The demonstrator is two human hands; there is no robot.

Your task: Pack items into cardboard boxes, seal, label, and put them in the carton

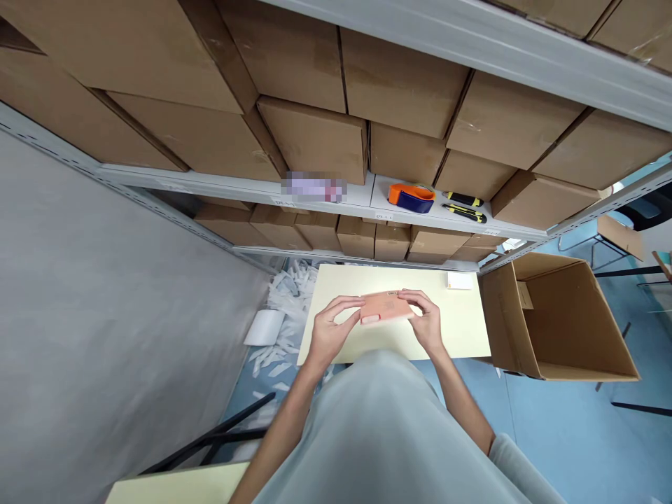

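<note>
Between my two hands is a flat pink-orange box (pixel 386 306), held tilted above a pale yellow table (pixel 336 280). My left hand (pixel 332 325) pinches its left end between thumb and fingers. At the other end, my right hand (pixel 425 318) grips the right edge, with its fingertips along the far side. A small pale panel and some dark print show on the box, too small to read. A small white box (pixel 460 281) lies at the table's far right corner.
Shelves of cardboard boxes (pixel 407 91) rise in front. An orange-and-blue tape roll (pixel 411 198) and yellow-black utility knives (pixel 465 213) rest on one shelf (pixel 367 199). Right of the table stands a large open carton (pixel 572 322). White scraps (pixel 294 294) cover the floor at left, beside the wall.
</note>
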